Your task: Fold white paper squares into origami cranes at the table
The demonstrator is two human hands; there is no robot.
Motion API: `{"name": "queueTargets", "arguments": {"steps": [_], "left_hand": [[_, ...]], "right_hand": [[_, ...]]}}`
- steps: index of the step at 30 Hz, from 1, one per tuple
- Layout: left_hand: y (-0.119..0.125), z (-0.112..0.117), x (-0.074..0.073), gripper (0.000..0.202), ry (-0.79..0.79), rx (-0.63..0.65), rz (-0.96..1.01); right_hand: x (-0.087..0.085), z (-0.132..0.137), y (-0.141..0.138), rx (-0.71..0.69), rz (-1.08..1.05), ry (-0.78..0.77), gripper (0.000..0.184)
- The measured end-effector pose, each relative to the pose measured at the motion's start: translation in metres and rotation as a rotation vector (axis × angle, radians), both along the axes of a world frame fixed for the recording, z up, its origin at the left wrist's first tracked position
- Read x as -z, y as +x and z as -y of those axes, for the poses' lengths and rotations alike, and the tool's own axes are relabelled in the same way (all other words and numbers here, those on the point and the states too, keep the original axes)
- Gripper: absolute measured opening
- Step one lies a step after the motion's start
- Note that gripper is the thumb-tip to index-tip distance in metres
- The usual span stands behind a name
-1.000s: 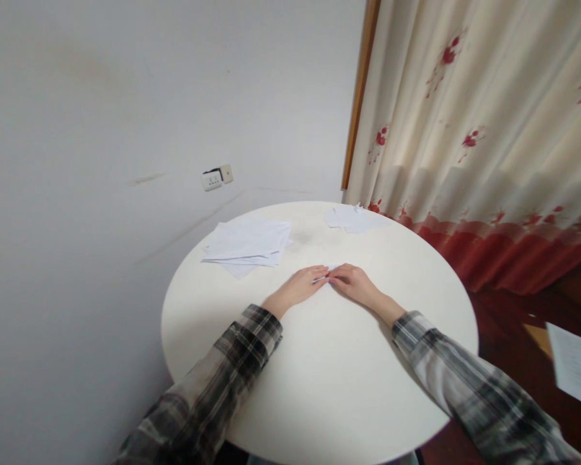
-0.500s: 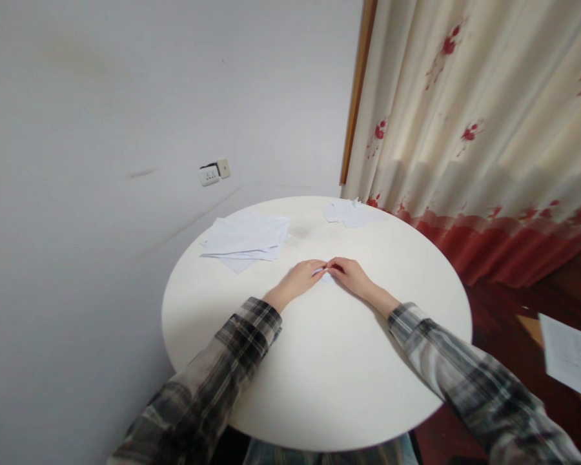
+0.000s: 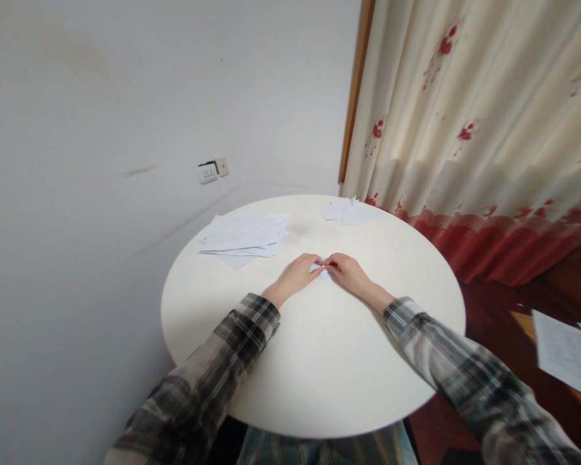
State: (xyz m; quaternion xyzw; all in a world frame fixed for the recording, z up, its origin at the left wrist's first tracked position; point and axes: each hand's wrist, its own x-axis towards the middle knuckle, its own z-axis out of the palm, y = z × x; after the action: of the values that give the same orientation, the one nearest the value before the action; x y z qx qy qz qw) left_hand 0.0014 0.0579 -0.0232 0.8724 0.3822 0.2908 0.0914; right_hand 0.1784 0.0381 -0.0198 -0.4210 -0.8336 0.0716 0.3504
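Observation:
Near the middle of the round white table (image 3: pixel 319 374), a small piece of white paper (image 3: pixel 324 274) lies between my two hands, mostly covered by the fingers. My left hand (image 3: pixel 302 272) pinches its left side, thumb and fingertips closed on it. From the right, my right hand (image 3: pixel 347 271) grips the same paper, fingers curled and thumb pressed toward the left hand. The fingertips of both hands nearly meet over it. Whether the paper is folded is too small to make out.
A stack of white sheets (image 3: pixel 244 234) lies at the back left of the table. Smaller paper pieces (image 3: pixel 348 211) lie at the far edge. A wall socket (image 3: pixel 207 172) is behind, a curtain (image 3: pixel 465 129) at right. Written sheets (image 3: pixel 566 352) rest lower right.
The fingers of both hands have shifted slightly on the paper, and more white shows between the left thumb and fingers. The whole view has moved a little.

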Motion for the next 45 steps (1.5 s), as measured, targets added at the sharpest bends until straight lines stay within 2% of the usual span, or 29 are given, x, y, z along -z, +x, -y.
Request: {"name": "queueTargets", "arguments": {"steps": [6, 15, 25, 32, 45], "left_hand": [[0.000, -0.002, 0.001, 0.018, 0.015, 0.010, -0.016], [-0.001, -0.006, 0.005, 0.015, 0.052, 0.015, -0.032], [0.000, -0.003, -0.002, 0.011, 0.057, -0.040, -0.062], [0.001, -0.003, -0.002, 0.009, 0.073, -0.095, -0.065], [0.002, 0.003, -0.006, 0.005, 0.130, -0.066, -0.097]], "right_hand": [[-0.001, -0.001, 0.001, 0.037, 0.023, 0.090, 0.007], [0.006, -0.007, 0.002, 0.014, 0.016, 0.142, 0.007], [0.001, -0.004, 0.001, -0.014, 0.031, 0.076, 0.007], [0.001, -0.003, 0.001, -0.033, 0.040, 0.026, 0.007], [0.003, -0.007, -0.001, -0.046, 0.060, 0.099, 0.005]]}}
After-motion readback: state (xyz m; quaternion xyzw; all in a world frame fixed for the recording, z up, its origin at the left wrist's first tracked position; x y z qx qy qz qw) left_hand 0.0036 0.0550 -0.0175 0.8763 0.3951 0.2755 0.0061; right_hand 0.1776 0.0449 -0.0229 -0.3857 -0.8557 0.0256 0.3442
